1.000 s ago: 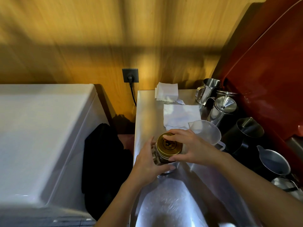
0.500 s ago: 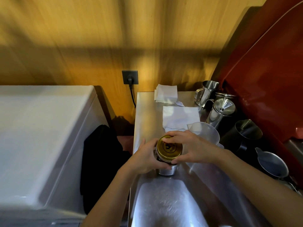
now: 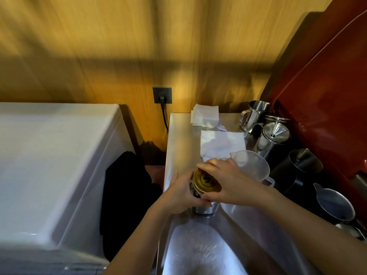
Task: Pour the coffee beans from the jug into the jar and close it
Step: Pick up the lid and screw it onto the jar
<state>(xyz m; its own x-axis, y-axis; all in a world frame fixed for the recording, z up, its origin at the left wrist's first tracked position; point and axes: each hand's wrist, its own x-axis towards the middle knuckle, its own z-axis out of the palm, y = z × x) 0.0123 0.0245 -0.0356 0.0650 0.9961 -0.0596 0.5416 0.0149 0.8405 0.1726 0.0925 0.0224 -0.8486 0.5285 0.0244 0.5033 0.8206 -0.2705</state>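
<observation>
- Since the earlier frames, both hands have turned slightly around the jar: the left hand (image 3: pixel 179 192) now wraps further around the body, and the right hand (image 3: pixel 228 182) sits more squarely over the lid.
- Fingers of the left hand are curled closed around the side of the glass jar with a steel base (image 3: pixel 204 207); fingers of the right hand are closed on the rim of the round gold metal lid (image 3: pixel 206 180), which sits on top of the jar.
- That jar stands on the brushed steel counter (image 3: pixel 178 139), near its left edge; bare counter lies in front of it toward the person and along the left strip up to the wall.
- Beyond the left edge is a gap holding a dark black bag-like shape (image 3: pixel 127 187), then a large white chest lid (image 3: pixel 49 155).
- Right of the jar, just beside the right hand, stands a clear plastic measuring jug (image 3: pixel 252 165); it looks empty.
- Behind the jar lie a flat white paper towel (image 3: pixel 220 142) and a smaller folded white paper (image 3: pixel 205 116).
- Along the right side crowd a steel milk pitcher (image 3: pixel 255 114), a steel press pot with plunger lid (image 3: pixel 273 139), a black pitcher (image 3: pixel 297 167) and a grey steel pitcher (image 3: pixel 333 203), against a red panel (image 3: pixel 327 106).
- Dark contents show through the jar's glass below the lid, though they are blurred.
</observation>
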